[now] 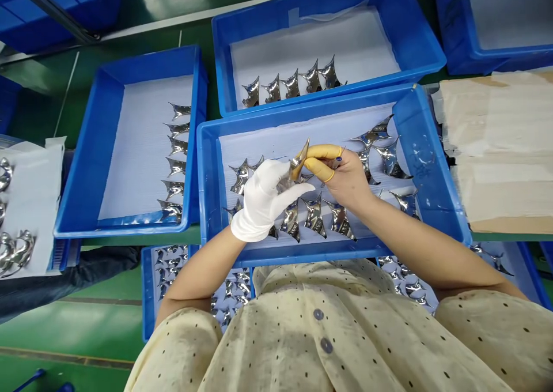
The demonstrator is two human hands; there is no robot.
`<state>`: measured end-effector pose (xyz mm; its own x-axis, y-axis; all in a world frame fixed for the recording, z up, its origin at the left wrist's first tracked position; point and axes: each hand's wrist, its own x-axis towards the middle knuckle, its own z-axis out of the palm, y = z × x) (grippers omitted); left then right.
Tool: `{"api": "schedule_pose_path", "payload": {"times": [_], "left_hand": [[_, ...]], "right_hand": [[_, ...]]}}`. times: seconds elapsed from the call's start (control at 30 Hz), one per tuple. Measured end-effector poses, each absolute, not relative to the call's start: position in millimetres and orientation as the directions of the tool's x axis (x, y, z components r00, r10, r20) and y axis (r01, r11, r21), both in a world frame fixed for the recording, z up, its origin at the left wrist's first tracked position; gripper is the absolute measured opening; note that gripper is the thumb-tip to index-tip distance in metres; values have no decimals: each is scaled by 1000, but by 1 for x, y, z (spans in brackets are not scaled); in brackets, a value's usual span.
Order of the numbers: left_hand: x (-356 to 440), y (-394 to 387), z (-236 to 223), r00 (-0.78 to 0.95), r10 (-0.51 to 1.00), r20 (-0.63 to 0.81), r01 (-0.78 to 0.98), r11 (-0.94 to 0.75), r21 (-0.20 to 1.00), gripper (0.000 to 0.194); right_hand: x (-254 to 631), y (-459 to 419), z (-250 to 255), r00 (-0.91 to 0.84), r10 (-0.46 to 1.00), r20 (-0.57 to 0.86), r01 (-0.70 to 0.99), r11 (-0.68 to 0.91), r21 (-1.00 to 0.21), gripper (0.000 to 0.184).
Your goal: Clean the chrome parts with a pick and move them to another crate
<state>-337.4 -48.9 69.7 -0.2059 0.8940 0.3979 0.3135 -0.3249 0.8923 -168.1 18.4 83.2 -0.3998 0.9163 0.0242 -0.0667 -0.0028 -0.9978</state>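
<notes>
My left hand (pixel 270 193), in a white glove, is closed around a shiny, curved metal piece (pixel 298 162) with a pointed tip sticking up. Yellow finger covers sit on the thumb and fingers of my right hand (pixel 341 170), which are pinched close beside that piece. A thin stick-like tool with a dark blue part (pixel 338 159) shows between those fingers; its far end is hidden. Both hands are over a blue tray (pixel 332 106) lined with white paper. Similar polished metal pieces (pixel 314 215) with sharp points lie in it, some hidden under my hands.
Behind stands another blue tray (pixel 332 34) with a row of metal pieces; a left tray (pixel 93 150) holds a column of them. Cardboard (pixel 501 155) lies at right. More pieces rest on white paper (pixel 43 178) at far left, and lower trays (pixel 148 288) sit near my body.
</notes>
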Motion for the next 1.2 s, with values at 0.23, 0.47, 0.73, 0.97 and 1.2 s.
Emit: {"api": "schedule_pose_path", "payload": {"times": [0.23, 0.47, 0.73, 0.97, 1.2], "left_hand": [[-337, -47, 68, -205, 906, 371, 291, -306, 907, 32], [-334, -52, 73, -291, 948, 132, 42, -125, 991, 30], [-334, -49, 77, -228, 963, -144, -209, 96, 973, 49], [-332, -51, 86, -145, 961, -234, -294, 184, 938, 73], [-336, -49, 80, -35, 968, -249, -288, 229, 930, 53]], "right_hand": [[-168, 18, 83, -357, 934, -8, -44, -25, -999, 44], [-164, 18, 85, -379, 926, 8, -60, -16, -998, 44], [-163, 18, 87, -440, 898, -6, -53, -33, -998, 51], [-161, 32, 70, -485, 842, -235, -57, -298, -953, 65], [-165, 26, 78, -414, 900, -138, -101, -196, -975, 56]]}}
